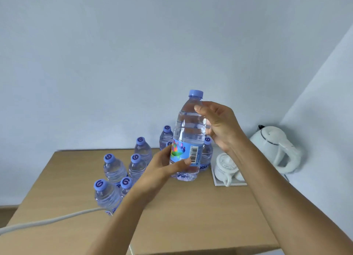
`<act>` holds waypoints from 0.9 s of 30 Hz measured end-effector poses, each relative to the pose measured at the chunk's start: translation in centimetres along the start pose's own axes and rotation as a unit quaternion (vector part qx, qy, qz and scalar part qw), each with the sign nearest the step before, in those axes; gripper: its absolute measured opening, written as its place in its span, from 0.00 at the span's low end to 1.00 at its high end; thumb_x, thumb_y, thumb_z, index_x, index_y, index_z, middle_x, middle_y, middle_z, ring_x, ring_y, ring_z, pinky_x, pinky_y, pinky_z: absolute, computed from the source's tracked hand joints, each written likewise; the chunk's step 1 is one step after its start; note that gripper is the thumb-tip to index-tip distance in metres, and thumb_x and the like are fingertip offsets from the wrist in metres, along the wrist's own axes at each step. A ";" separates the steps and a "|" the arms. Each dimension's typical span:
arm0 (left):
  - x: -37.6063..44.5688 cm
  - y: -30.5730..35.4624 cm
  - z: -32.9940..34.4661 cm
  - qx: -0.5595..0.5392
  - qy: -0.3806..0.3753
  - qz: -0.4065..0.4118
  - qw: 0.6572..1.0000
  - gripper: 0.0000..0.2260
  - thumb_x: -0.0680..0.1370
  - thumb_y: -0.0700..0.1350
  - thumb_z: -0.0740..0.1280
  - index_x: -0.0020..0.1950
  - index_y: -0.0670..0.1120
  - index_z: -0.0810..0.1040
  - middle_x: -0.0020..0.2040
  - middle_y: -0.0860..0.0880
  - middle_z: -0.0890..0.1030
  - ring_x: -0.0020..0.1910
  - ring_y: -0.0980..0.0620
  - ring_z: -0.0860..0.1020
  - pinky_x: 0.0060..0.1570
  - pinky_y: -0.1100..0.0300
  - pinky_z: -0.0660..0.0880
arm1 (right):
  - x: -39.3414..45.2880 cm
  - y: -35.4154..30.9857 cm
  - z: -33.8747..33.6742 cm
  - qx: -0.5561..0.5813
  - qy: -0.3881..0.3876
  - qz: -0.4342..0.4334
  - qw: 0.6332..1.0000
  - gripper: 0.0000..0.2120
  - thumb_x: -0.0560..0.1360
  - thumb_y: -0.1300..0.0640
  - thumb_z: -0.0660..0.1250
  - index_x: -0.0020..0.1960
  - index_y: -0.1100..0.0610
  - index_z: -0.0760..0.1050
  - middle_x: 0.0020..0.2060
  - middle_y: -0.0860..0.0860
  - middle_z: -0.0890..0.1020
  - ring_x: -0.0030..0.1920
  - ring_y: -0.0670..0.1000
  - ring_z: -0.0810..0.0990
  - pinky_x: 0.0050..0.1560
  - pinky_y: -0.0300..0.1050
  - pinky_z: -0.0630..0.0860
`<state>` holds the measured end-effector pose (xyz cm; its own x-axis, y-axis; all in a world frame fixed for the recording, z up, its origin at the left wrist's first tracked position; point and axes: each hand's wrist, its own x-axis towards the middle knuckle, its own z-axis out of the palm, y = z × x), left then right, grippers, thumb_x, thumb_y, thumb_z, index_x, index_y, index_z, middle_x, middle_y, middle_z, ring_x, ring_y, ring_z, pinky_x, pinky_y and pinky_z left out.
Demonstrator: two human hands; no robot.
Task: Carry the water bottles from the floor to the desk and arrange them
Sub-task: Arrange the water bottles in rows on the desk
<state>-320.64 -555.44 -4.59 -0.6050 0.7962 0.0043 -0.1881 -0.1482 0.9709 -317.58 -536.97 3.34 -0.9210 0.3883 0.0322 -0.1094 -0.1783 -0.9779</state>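
Desk (191, 216) front bare; both hands (164, 170) hold bottle (188, 136) above.

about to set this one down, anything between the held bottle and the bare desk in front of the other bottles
Nothing visible. The clear plastic bottle with the blue cap, held by the left hand and right hand, hangs over the bare tan wooden desk; standing bottles lie left, the white cup tray right.

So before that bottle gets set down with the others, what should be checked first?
1. Both hands hold the water bottle, left hand low, right hand high: ok.
2. Bottle upright: ok.
3. Cap on: ok; tightness: cannot tell.
4. Bare desk in front of the standing bottles: ok.
5. White cable clear of that spot: ok.
6. Cups on tray close by: cannot tell.
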 end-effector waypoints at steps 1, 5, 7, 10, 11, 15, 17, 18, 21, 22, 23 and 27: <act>0.2 -0.2 1.1 0.003 0.010 -0.001 1.000 0.22 0.70 0.47 0.76 0.62 0.47 0.78 0.58 0.44 0.83 0.57 0.42 0.82 0.54 0.54 0.79 | -0.2 0.0 -0.7 0.014 -0.018 0.001 1.000 0.05 0.75 0.61 0.69 0.48 0.60 0.84 0.43 0.57 0.87 0.41 0.55 0.87 0.40 0.53 0.83; 1.0 -2.0 5.7 0.064 0.137 0.017 0.988 0.22 0.66 0.44 0.79 0.58 0.46 0.79 0.52 0.48 0.85 0.51 0.49 0.83 0.47 0.62 0.79 | -1.3 0.3 -3.6 -0.123 -0.061 -0.001 0.990 0.10 0.77 0.49 0.68 0.55 0.52 0.81 0.49 0.49 0.86 0.50 0.49 0.86 0.50 0.49 0.81; 1.3 -3.1 7.5 0.063 0.188 0.016 0.980 0.24 0.65 0.41 0.80 0.58 0.45 0.76 0.51 0.49 0.85 0.49 0.51 0.84 0.45 0.63 0.79 | -1.9 0.6 -4.8 -0.214 -0.080 -0.004 0.973 0.15 0.70 0.40 0.73 0.54 0.44 0.79 0.49 0.42 0.85 0.51 0.44 0.84 0.53 0.47 0.80; 1.9 -4.3 10.4 0.092 0.259 0.025 0.961 0.27 0.63 0.39 0.81 0.56 0.47 0.72 0.51 0.50 0.82 0.47 0.55 0.83 0.45 0.63 0.79 | -2.4 1.2 -6.0 -0.227 -0.031 0.012 0.973 0.20 0.65 0.43 0.79 0.52 0.47 0.77 0.46 0.43 0.84 0.52 0.47 0.83 0.54 0.50 0.80; 2.0 -4.7 11.2 0.104 0.271 0.029 0.957 0.28 0.62 0.39 0.82 0.56 0.48 0.71 0.51 0.51 0.81 0.47 0.57 0.82 0.45 0.65 0.79 | -2.4 1.4 -6.4 -0.219 -0.020 0.015 0.975 0.20 0.64 0.47 0.80 0.52 0.49 0.77 0.46 0.44 0.83 0.52 0.49 0.83 0.53 0.51 0.81; 2.1 -5.3 11.9 0.157 0.228 0.008 0.961 0.23 0.65 0.48 0.80 0.56 0.53 0.74 0.49 0.57 0.83 0.48 0.61 0.81 0.44 0.70 0.76 | -2.4 1.4 -8.3 -0.136 -0.046 0.016 0.990 0.16 0.64 0.59 0.81 0.48 0.52 0.81 0.40 0.45 0.85 0.40 0.47 0.85 0.38 0.47 0.82; 2.2 -4.7 11.0 0.091 0.136 -0.013 0.986 0.19 0.70 0.48 0.77 0.58 0.53 0.78 0.53 0.55 0.84 0.53 0.56 0.82 0.48 0.68 0.76 | -2.2 1.3 -9.2 -0.094 -0.063 0.009 0.993 0.15 0.64 0.62 0.79 0.49 0.56 0.81 0.42 0.49 0.85 0.42 0.50 0.85 0.41 0.48 0.82; 2.2 -4.3 10.6 0.043 0.092 -0.018 0.995 0.18 0.72 0.45 0.75 0.61 0.49 0.78 0.56 0.51 0.84 0.57 0.52 0.81 0.52 0.66 0.77 | -2.1 1.3 -9.6 -0.076 -0.072 0.008 0.995 0.15 0.65 0.63 0.78 0.51 0.57 0.81 0.44 0.52 0.85 0.45 0.52 0.84 0.45 0.50 0.82; 2.4 -3.9 9.8 -0.013 0.067 -0.004 0.998 0.18 0.71 0.42 0.75 0.61 0.44 0.80 0.58 0.44 0.83 0.59 0.46 0.81 0.55 0.61 0.77 | -1.7 1.4 -10.1 -0.040 -0.088 0.022 0.995 0.15 0.66 0.62 0.73 0.52 0.57 0.80 0.47 0.55 0.84 0.48 0.55 0.83 0.53 0.54 0.80; 2.6 -3.9 9.9 -0.005 0.083 0.001 0.997 0.18 0.70 0.43 0.76 0.59 0.46 0.81 0.57 0.45 0.84 0.57 0.46 0.81 0.54 0.61 0.77 | -1.5 1.4 -10.2 -0.044 -0.094 0.028 0.994 0.15 0.66 0.61 0.72 0.53 0.57 0.79 0.48 0.55 0.84 0.49 0.54 0.83 0.53 0.53 0.80; 2.8 -4.0 10.0 0.011 0.105 0.003 0.994 0.18 0.68 0.45 0.77 0.57 0.48 0.82 0.55 0.46 0.84 0.56 0.48 0.82 0.52 0.61 0.77 | -1.4 1.5 -10.3 -0.063 -0.100 0.029 0.993 0.15 0.67 0.59 0.72 0.54 0.57 0.78 0.48 0.54 0.84 0.49 0.53 0.83 0.53 0.52 0.80; 3.3 -4.5 9.9 0.111 0.203 0.022 0.973 0.19 0.64 0.45 0.80 0.53 0.54 0.82 0.50 0.55 0.85 0.50 0.57 0.83 0.45 0.70 0.76 | -0.9 1.0 -10.0 -0.195 -0.125 0.034 0.972 0.21 0.67 0.48 0.77 0.58 0.50 0.76 0.46 0.40 0.85 0.49 0.40 0.83 0.47 0.35 0.78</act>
<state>-314.16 -546.30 -6.60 -0.8723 0.4889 -0.0046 -0.0113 -0.0108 0.9999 -313.10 -528.44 0.27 -0.9885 0.1477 -0.0329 0.0596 0.1798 -0.9819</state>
